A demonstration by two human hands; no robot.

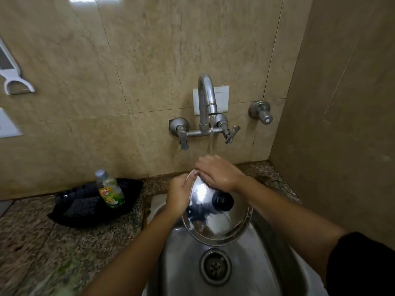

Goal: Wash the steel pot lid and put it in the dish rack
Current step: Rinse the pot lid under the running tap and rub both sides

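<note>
1. Head view, looking down at a steel sink set in a speckled stone counter, against a beige tiled wall.
2. The steel pot lid is held tilted over the back of the sink, above the drain. Its shiny domed top faces the camera, with a black knob at its centre.
3. The left hand grips the lid's left edge, fingers curled around the rim.
4. The right hand lies on the lid's upper edge, fingers close together and pressed flat against the metal. Something pale shows at the fingertips; what it is cannot be made out.
5. A wall tap stands directly behind the sink. A thin stream of water falls from its spout onto the right hand.
6. A round valve knob is fixed to the wall to the right of the tap.
7. Left of the sink, on the counter, sits a black tray. It holds a bottle of dish soap with a yellow-green label and a dark scrub sponge.
8. A dark sleeve covers the right upper arm at the sink's right side.
</note>
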